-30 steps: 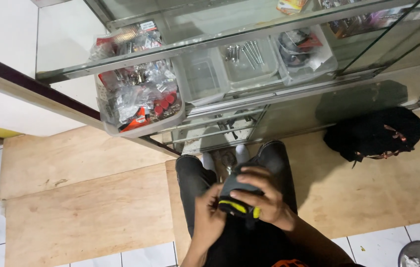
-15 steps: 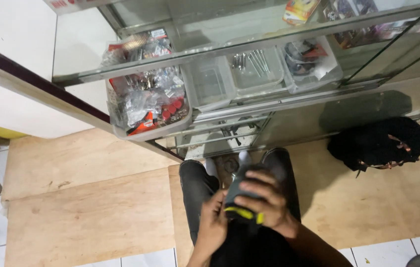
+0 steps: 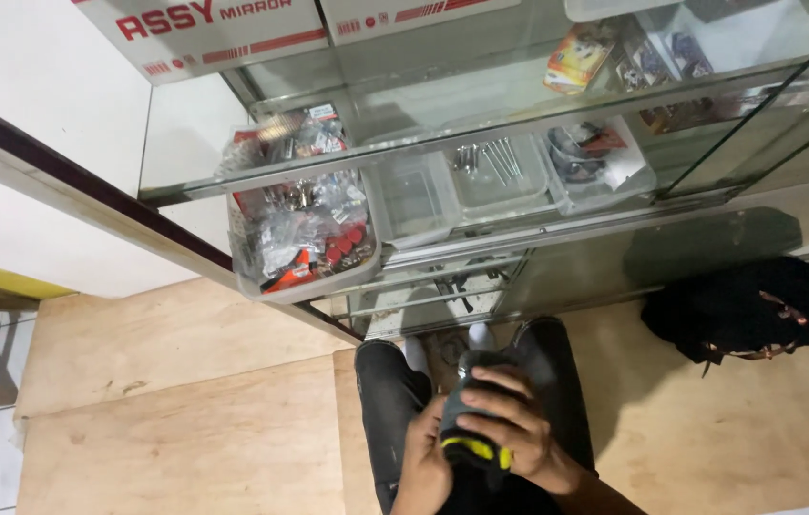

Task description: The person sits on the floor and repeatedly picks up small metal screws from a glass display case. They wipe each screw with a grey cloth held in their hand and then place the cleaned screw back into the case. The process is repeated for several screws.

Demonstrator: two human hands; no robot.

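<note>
- Right hand [image 3: 504, 420] was clamped over a dark cloth with a yellow band [image 3: 474, 434], held above the lap
- Left hand [image 3: 423, 458] pinched its lower edge
- Risk: cloth could slip onto the plywood floor [image 3: 175, 429] if either grip loosened
- Against the earlier frame, hands sat alike; the glass cabinet [image 3: 481, 191] showed more upper shelf

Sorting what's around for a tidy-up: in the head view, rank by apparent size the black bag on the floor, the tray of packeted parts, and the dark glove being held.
1. black bag
2. tray of packeted parts, looks close to the bag
3. dark glove, though nearest the camera
</note>
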